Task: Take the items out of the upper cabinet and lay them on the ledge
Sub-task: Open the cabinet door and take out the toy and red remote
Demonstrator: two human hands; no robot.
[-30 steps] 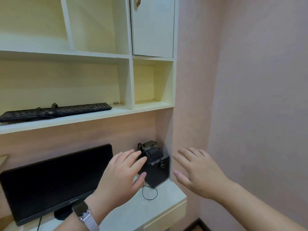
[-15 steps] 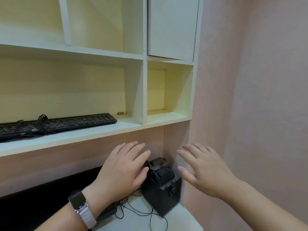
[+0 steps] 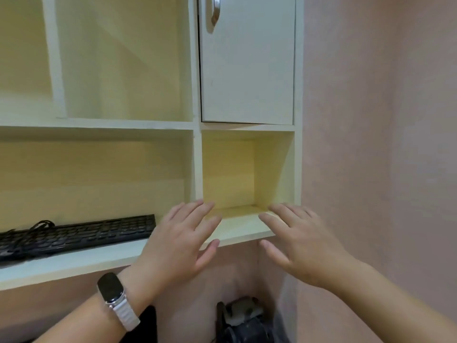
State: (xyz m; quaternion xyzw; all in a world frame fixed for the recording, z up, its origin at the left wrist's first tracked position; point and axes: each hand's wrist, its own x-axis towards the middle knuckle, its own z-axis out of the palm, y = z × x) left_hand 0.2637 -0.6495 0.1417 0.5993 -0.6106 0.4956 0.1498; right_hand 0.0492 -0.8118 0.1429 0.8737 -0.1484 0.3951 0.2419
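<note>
The upper cabinet has a white door (image 3: 247,70) that is closed, with a metal handle (image 3: 214,11) at its top left. Its contents are hidden. Below it is an open cubby (image 3: 247,174) with nothing inside. My left hand (image 3: 178,241), with a watch on the wrist, is raised in front of the cubby's left edge, fingers spread and holding nothing. My right hand (image 3: 296,246) hovers at the cubby's right side, fingers apart and also holding nothing. The long ledge (image 3: 74,263) runs to the left under the shelves.
A black keyboard (image 3: 74,233) with a coiled cable lies on the ledge at the left. Open shelf bays (image 3: 123,58) stand left of the cabinet door. A black device (image 3: 244,320) sits low at the bottom. A pink wall (image 3: 383,144) closes the right side.
The view has tilted upward and closer to the shelves. Both hands have risen from beside the black device to the level of the cubby, still spread with nothing in them.
</note>
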